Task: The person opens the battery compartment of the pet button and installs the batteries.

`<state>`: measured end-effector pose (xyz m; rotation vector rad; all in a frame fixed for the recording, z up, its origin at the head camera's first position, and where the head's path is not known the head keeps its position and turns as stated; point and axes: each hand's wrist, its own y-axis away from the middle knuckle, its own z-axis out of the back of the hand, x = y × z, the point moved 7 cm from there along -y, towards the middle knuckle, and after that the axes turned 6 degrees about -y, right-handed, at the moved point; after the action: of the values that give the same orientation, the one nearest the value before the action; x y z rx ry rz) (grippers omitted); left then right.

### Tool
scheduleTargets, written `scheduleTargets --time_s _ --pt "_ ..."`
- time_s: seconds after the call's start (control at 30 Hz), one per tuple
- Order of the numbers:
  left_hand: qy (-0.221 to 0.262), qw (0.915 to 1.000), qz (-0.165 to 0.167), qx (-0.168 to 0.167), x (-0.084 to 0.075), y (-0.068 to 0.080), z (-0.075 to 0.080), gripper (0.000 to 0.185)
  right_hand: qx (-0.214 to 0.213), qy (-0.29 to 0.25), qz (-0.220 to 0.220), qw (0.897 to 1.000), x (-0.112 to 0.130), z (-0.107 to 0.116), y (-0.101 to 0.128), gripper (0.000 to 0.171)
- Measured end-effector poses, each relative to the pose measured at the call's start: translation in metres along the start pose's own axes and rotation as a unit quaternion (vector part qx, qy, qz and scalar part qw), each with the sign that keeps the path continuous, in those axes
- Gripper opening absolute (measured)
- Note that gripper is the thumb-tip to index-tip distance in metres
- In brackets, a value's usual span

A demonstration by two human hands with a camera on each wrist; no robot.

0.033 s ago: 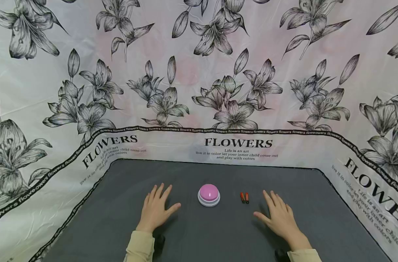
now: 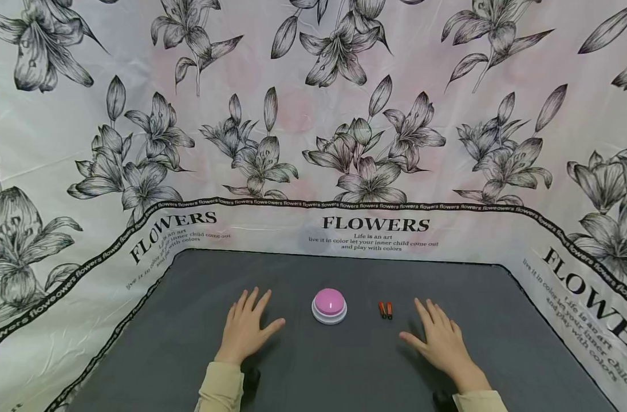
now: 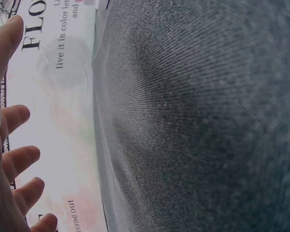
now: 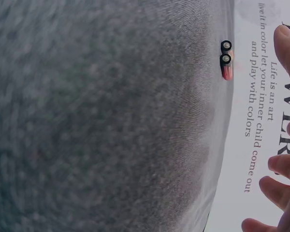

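Observation:
On the dark grey cloth (image 2: pixel 323 366) sits a round white device with a pink domed top (image 2: pixel 329 303), like a push button. To its right, two small orange-and-black batteries (image 2: pixel 389 311) lie side by side. Their dark round ends with pale centres face the right wrist view, where the batteries (image 4: pixel 225 59) appear near the cloth's far edge. My left hand (image 2: pixel 243 332) is left of the pink-topped device, fingers spread and holding nothing. Right of the batteries, my right hand (image 2: pixel 439 340) has its fingers extended, also holding nothing. The device's underside is hidden.
A white sheet (image 2: pixel 272 232) printed with black flowers and lettering borders the grey cloth at the back and sides. It rises behind as a backdrop. Pale yellow sleeves (image 2: pixel 220 389) cover both forearms, and dark wrist-worn gear shows beside each cuff.

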<state>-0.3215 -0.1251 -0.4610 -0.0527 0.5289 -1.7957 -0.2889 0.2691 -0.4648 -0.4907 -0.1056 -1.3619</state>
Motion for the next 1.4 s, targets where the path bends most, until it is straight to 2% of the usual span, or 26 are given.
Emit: scheduleTargets --time_s 0.17,0.33,0.53,0.7,0.87,1.0,1.17,1.27,1.4 --pt "0.004 0.9999 -0.009 0.005 -0.003 0.004 -0.005 0.080 0.005 -0.005 -0.006 1.000 -0.003 -0.002 0.008 0.086" --pt "0.018 0.9996 -0.015 0.014 -0.005 0.002 -0.006 0.083 0.003 -0.017 0.001 1.000 -0.002 0.000 0.006 0.084" --pt "0.050 0.9984 -0.012 0.023 -0.004 -0.005 -0.002 0.088 -0.016 -0.070 0.036 0.997 0.009 0.005 -0.006 0.082" --pt "0.063 0.9970 -0.007 0.044 -0.004 -0.007 -0.003 0.091 -0.012 -0.101 0.035 0.994 0.013 0.004 -0.011 0.081" --pt "0.071 0.9948 0.001 0.073 -0.007 -0.007 -0.013 0.094 0.011 -0.141 0.017 0.990 0.017 -0.007 -0.013 0.083" --pt "0.089 0.9926 0.000 0.083 -0.013 -0.012 -0.021 0.095 0.017 -0.169 0.019 0.985 0.026 -0.016 -0.021 0.083" --pt "0.140 0.9857 0.000 0.093 -0.025 -0.019 -0.031 0.094 0.021 -0.196 0.020 0.980 0.041 -0.026 -0.033 0.080" --pt "0.178 0.9777 0.010 0.111 -0.031 -0.023 -0.037 0.094 0.027 -0.199 0.020 0.979 0.048 -0.032 -0.039 0.079" --pt "0.204 0.9690 0.022 0.137 -0.037 -0.026 -0.047 0.097 0.033 -0.205 0.019 0.978 0.057 -0.038 -0.043 0.078"
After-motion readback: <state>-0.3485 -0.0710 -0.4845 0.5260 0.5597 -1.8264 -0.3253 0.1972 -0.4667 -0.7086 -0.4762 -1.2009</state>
